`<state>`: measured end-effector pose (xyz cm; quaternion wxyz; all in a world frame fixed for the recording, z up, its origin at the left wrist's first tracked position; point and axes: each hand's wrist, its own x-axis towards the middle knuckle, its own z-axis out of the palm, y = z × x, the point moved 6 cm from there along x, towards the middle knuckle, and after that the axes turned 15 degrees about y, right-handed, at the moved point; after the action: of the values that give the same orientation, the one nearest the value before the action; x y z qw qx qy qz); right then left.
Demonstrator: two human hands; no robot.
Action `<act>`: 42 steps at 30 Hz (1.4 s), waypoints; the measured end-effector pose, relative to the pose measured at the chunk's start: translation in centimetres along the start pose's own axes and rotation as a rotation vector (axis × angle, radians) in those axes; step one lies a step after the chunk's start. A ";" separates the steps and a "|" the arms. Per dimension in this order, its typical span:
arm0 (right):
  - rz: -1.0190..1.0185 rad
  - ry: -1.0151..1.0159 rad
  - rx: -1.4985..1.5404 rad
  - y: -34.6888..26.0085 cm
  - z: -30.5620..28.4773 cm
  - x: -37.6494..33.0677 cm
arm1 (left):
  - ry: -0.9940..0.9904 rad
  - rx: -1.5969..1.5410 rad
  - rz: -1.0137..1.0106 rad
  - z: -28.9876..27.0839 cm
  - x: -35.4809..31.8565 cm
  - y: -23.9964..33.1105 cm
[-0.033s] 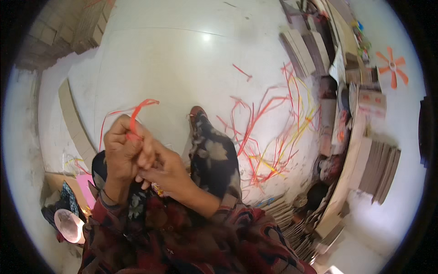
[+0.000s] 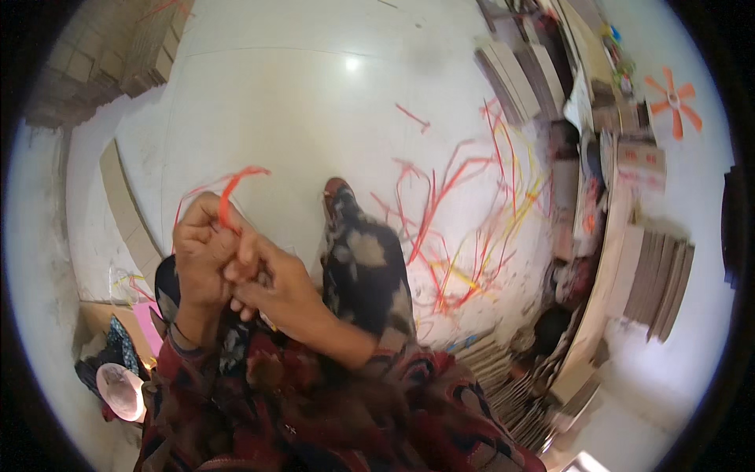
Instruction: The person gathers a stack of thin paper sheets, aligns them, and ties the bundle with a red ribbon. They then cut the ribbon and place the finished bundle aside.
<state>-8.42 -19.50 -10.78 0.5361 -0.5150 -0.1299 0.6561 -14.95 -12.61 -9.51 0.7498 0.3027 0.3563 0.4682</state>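
A flat red plastic strap (image 2: 229, 201) is gripped in my left hand (image 2: 201, 263), which is closed with the knuckles up. The strap loops out above the fingers, and a thinner length hangs down on the left side. My right hand (image 2: 279, 289) presses against the left one, its fingers bent and closed together. What lies between the right fingers is hidden. Both hands are over my lap, above the dark patterned trousers (image 2: 366, 259).
Loose red and yellow straps (image 2: 452, 275) lie tangled on the pale floor to the right. Stacked cardboard (image 2: 661, 283) and a shelf edge (image 2: 586, 346) line the right side. More cardboard bundles (image 2: 149, 59) stand far left, with a long cardboard strip (image 2: 128, 208) nearer.
The whole view has shifted slightly. My hands stay joined, and the red strap loop has moved only a little.
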 end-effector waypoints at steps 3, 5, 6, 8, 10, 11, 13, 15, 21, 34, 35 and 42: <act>-0.142 0.019 -0.190 -1.4 -1.9 -2.0 | 0.045 0.004 -0.034 1.7 -2.5 -0.4; -0.522 0.171 -0.381 -1.6 -3.1 -2.7 | 0.055 0.039 0.008 2.7 -3.5 0.9; -0.698 0.257 -0.473 -2.1 -3.5 -3.5 | 0.117 0.283 0.070 2.8 -4.0 1.2; -0.868 0.378 -0.584 -3.0 -4.5 -5.7 | 0.253 0.765 0.215 3.3 -5.0 2.5; -0.883 0.457 -0.552 -3.6 -5.8 -7.7 | 0.112 1.184 0.450 4.7 -6.2 2.8; -0.897 0.467 -0.455 -4.1 -6.5 -8.6 | 0.015 1.250 0.524 6.1 -7.0 2.7; -0.910 0.343 -0.255 -4.9 -6.8 -10.0 | -0.140 1.311 0.561 8.6 -8.8 1.9; -0.896 0.209 -0.120 -4.3 -7.1 -9.9 | -0.210 1.050 0.769 11.7 -10.4 2.5; -0.527 -0.200 -0.358 -2.2 -7.5 -8.0 | -0.309 -0.034 0.033 10.3 -8.3 0.9; -0.258 0.873 -0.360 9.2 -42.7 3.9 | 0.274 0.731 0.494 1.7 0.6 3.9; -0.303 0.977 -0.568 12.6 -48.7 5.3 | 0.290 0.740 0.396 1.1 1.6 2.6; -0.227 0.940 -1.001 13.6 -53.0 12.6 | 0.250 0.587 0.165 -2.8 3.2 0.5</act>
<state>28.36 -34.52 -50.48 0.2990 -0.9129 -0.2241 0.1646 -16.49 -9.18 -11.48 0.5405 0.4740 0.5395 0.4383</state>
